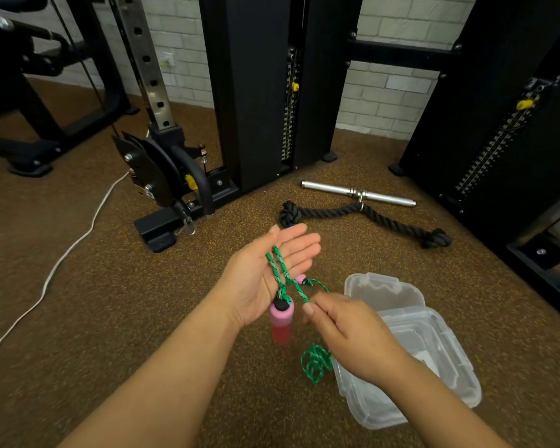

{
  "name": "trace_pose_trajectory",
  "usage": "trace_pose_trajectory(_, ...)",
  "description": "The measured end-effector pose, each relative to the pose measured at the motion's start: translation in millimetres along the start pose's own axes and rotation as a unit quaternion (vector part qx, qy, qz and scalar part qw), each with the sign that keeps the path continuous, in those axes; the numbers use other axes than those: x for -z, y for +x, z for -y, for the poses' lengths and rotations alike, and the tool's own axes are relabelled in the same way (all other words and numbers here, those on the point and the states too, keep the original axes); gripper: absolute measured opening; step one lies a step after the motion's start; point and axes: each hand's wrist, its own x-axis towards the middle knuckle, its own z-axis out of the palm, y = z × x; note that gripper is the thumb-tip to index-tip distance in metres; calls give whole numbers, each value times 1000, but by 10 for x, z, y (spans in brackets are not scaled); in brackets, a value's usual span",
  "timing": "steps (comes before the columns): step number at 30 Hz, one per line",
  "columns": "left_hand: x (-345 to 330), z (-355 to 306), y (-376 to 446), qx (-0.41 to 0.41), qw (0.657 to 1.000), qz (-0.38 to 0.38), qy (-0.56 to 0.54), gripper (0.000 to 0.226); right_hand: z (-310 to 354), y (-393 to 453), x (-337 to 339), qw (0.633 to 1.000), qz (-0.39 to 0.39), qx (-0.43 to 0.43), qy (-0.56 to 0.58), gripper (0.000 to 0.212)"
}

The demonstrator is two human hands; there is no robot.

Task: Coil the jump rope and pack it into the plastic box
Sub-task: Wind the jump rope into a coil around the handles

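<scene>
- We take the plastic box (434,344) as our landmark: a clear, lidless-looking tub resting on the speckled floor (110,286), with its lid (382,294) lying against the far edge. It looks light and thin-walled, so we judge it would slide or tip if we pressed rope in with one hand only.
- The jump rope (280,265) is a green braided cord, soft and limp; it will not keep a coil unless we pin each loop. Most of it hangs to the left of the box, and a loose bunch (316,363) lies just beside the box's near-left wall.
- Our left hand (269,279) is held palm up, left of and beyond the box, fingers wide and flat; two strands lie across the palm, resting and not clamped.
- Our right hand (346,331) sits above the box's left rim, fingers narrow, pinching the cord near its thumb.
- The pink handle (282,318) dangles below the left palm, left of the box. It looks like foam: light, squashy, grippy, and the stiffest part to take hold of. We would anchor the coil there.
- A second pink end (299,279) shows past the strands, beyond the box's left corner; it is too small to read well.
- We judge the coiling is barely begun, and nothing is in the box.
</scene>
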Motion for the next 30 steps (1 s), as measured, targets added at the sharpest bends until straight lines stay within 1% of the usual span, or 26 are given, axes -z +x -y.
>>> trace_pose_trajectory(3,16,20,20,18,1000,-7,19,65,102,-17,57,999,8,39,-28,39)
trace_pose_trajectory(7,-11,52,7,50,989,10,140,92,211,-23,169,998,16,67,13,34)
trace_pose_trajectory(9,-22,79,-25,60,969,26,239,99,249,-4,237,997,13,68,46,29)
trace_pose_trajectory(11,-25,98,-79,63,930,45,358,96,252,28,308,993,-3,54,105,25)
trace_pose_trajectory(12,-27,96,-109,70,912,55,400,95,236,43,339,989,-15,44,137,23)
trace_pose_trajectory(14,-18,87,-144,100,894,80,430,93,190,68,389,981,-45,22,188,23)
trace_pose_trajectory(17,-30,49,-141,114,893,102,424,86,132,99,376,961,-77,-55,258,27)
trace_pose_trajectory(18,-39,37,-134,107,897,105,416,80,117,110,354,945,-81,-85,304,28)
trace_pose_trajectory(20,-31,32,-115,82,912,128,381,62,93,132,320,901,-82,-133,404,30)
trace_pose_trajectory(21,-17,36,-106,72,919,141,361,54,76,137,317,884,-78,-149,436,30)
trace_pose_trajectory(22,6,36,-98,62,927,144,340,49,49,134,322,876,-69,-158,451,27)
trace_pose_trajectory(24,56,23,-78,49,949,122,285,47,-19,111,341,879,-33,-154,450,18)
trace_pose_trajectory(27,115,-34,-42,34,980,84,174,50,-104,66,346,880,28,-155,448,21)
trace_pose_trajectory(29,132,-59,-26,23,989,68,128,49,-110,59,328,885,33,-170,433,21)
trace_pose_trajectory(30,135,-60,-23,20,991,60,115,50,-120,65,312,885,23,-182,427,24)
